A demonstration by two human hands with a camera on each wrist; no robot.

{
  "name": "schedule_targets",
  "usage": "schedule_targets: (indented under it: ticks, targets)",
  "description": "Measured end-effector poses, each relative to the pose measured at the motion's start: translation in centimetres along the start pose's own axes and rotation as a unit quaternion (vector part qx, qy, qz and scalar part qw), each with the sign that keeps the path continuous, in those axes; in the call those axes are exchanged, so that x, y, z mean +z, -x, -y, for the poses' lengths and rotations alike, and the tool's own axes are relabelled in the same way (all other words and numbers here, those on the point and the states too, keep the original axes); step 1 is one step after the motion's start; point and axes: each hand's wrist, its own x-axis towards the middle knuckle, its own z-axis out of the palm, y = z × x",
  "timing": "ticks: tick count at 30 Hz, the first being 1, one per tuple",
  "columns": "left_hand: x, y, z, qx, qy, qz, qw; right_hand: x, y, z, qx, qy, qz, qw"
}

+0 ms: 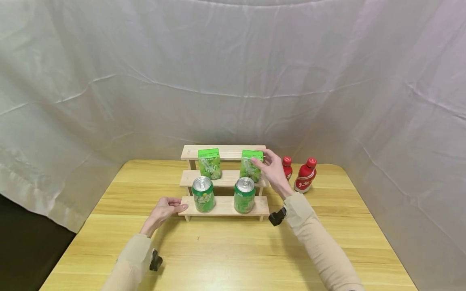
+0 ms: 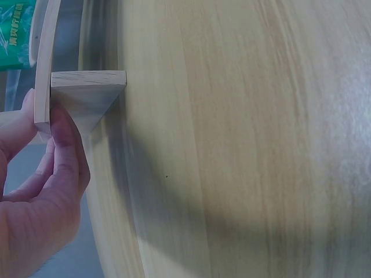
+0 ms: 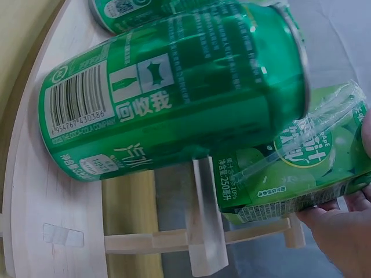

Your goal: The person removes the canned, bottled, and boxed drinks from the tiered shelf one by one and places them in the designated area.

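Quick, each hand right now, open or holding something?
Left hand: holding the bottom shelf by its left end.
Right hand: holding the right-hand green juice box.

So the green can on the right point(image 3: 220, 75) had a barcode point(image 3: 79, 99) numbered 6 954767 430386, THE COCA-COLA COMPANY printed under it, plus 回收我 and 汽水 in white. The juice box point(image 3: 264, 179) in my right grip point(image 1: 273, 167) said 250毫升 and GRAPE, lol. I also made out gold 清爽柠檬味 on the left can point(image 2: 14, 35). Lettering on the red bottles point(image 1: 305, 178) was too tiny to read.
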Motion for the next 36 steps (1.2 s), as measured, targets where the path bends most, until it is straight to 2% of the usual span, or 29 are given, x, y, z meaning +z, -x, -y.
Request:
schedule_targets:
  ticks: [5, 14, 21, 27, 36]
  targets:
    - [-0.1, 0.0, -0.2, 0.005, -0.003, 0.002, 1.0000, -0.7, 0.6, 0.5, -0.017, -0.010, -0.023, 1.000]
    - [-0.1, 0.0, -0.2, 0.004, -0.004, -0.001, 1.0000, -2.9, 2.0, 0.9, -0.017, -0.012, -0.039, 0.999]
    - [0.0, 0.0, 0.1, 0.007, -0.002, -0.001, 1.0000, -5.0, 3.1, 0.1, -0.018, -0.026, -0.056, 0.998]
    - [0.0, 0.1, -0.1, 0.009, -0.003, -0.002, 0.9999, -6.8, 4.0, -0.6, -0.042, -0.042, -0.071, 0.996]
    - [-0.1, 0.2, -0.1, 0.012, 0.000, 0.003, 0.9999, -10.4, 5.6, -2.6, -0.070, -0.041, -0.064, 0.995]
